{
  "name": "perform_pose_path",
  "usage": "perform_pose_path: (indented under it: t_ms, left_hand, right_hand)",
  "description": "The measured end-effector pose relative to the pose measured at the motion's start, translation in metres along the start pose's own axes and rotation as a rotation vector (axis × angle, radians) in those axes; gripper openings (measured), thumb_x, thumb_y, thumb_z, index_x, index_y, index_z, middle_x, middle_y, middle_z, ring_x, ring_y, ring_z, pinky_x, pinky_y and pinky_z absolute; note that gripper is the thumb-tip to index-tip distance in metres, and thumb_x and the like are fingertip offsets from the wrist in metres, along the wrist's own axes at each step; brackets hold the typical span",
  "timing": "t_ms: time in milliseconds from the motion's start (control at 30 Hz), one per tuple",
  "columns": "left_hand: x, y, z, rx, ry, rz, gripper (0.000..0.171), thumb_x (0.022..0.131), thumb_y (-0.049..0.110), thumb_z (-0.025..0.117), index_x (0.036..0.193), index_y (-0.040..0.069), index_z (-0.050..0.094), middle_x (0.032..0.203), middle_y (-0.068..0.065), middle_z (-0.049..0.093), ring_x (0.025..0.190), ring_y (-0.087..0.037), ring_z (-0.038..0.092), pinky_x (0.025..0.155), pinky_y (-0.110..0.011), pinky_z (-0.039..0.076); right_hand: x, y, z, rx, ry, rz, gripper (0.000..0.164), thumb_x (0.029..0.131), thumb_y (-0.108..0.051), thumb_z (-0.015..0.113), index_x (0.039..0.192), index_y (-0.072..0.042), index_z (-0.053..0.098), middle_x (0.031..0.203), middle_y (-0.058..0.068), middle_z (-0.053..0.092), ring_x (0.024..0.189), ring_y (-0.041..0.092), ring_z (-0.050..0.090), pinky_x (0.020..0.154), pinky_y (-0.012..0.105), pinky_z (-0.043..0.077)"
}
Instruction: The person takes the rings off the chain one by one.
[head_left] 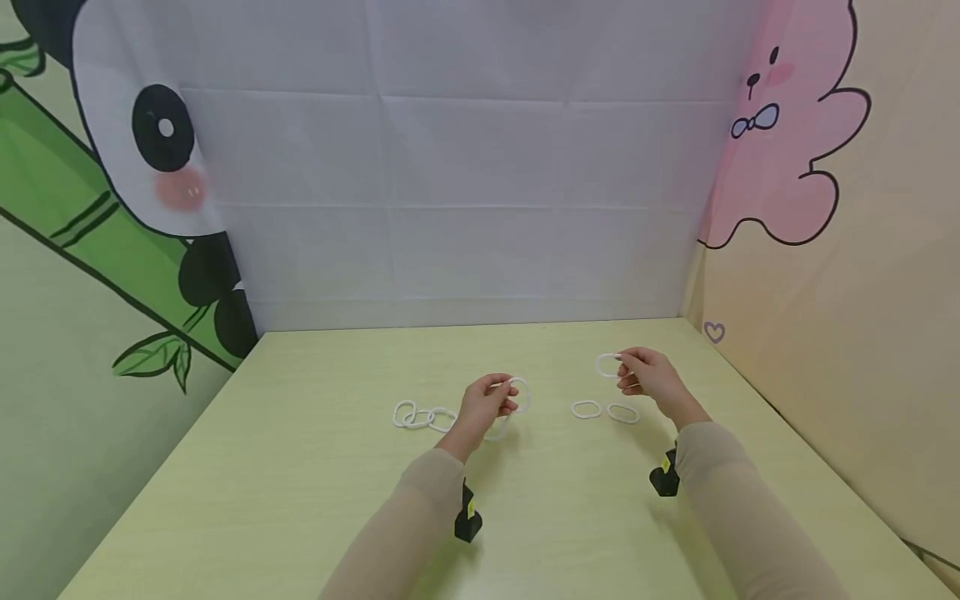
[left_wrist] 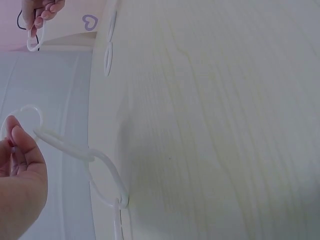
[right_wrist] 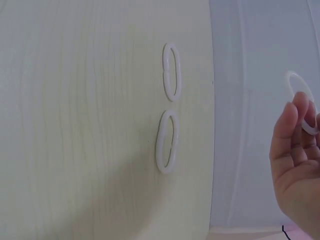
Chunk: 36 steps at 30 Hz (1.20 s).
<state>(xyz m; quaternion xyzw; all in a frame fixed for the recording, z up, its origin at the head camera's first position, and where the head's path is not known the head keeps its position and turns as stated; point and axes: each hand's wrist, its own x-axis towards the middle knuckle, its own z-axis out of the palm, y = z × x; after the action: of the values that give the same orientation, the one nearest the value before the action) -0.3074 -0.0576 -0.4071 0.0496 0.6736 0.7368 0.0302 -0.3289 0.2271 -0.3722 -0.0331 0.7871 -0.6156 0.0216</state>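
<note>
My left hand pinches the end link of a white plastic chain between thumb and fingers. In the left wrist view that end link is raised, and a second link slants down from it to others. The chain's far part lies on the table, left of the hand. To the right, my right hand holds a single white oval link up off the table, apart from the chain. Two loose links, one and another, lie on the table below the right hand.
The pale yellow-green table has its back edge against a white cloth. Painted walls stand on both sides, with a pink animal at the right. A small black camera hangs under the left wrist, another under the right.
</note>
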Motion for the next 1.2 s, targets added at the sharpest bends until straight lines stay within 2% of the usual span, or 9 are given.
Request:
perform_pose_path:
  t_ms: [500,767,1000,1200]
  left_hand:
    - [-0.001,0.002,-0.005,0.005,0.002,0.011,0.023,0.095,0.007,0.051,0.114,-0.007,0.054,0.085,-0.008,0.062,0.062,-0.008,0.057,0.061,-0.019,0.049]
    - [-0.003,0.002,-0.005,0.009,0.008,0.005,0.024,0.095,0.007,0.051,0.115,-0.006,0.054,0.086,-0.009,0.063,0.063,-0.009,0.057,0.061,-0.019,0.049]
    - [-0.012,0.006,0.001,0.007,0.018,-0.002,0.024,0.095,0.007,0.051,0.115,-0.007,0.054,0.087,-0.010,0.063,0.063,-0.009,0.057,0.060,-0.019,0.049]
    - [-0.030,0.024,0.008,0.030,0.020,0.001,0.024,0.095,0.003,0.048,0.115,-0.010,0.052,0.094,-0.020,0.062,0.064,-0.010,0.057,0.063,-0.021,0.050]
  right_hand:
    - [-0.008,0.018,-0.022,-0.020,0.074,0.031,0.031,0.100,-0.017,0.041,0.116,0.010,0.044,0.082,0.004,0.054,0.064,0.009,0.058,0.060,0.023,0.052]
    - [-0.014,0.029,-0.030,-0.006,0.095,0.061,0.035,0.100,-0.019,0.041,0.118,0.011,0.042,0.085,0.007,0.055,0.064,0.008,0.058,0.063,0.023,0.052]
    - [-0.018,0.039,-0.039,0.026,0.105,0.084,0.038,0.099,-0.017,0.042,0.122,0.014,0.039,0.081,0.003,0.056,0.062,0.007,0.058,0.062,0.023,0.052]
    - [-0.023,0.046,-0.045,0.047,0.113,0.115,0.039,0.099,-0.014,0.040,0.124,0.015,0.036,0.083,0.007,0.055,0.063,0.008,0.059,0.062,0.023,0.052]
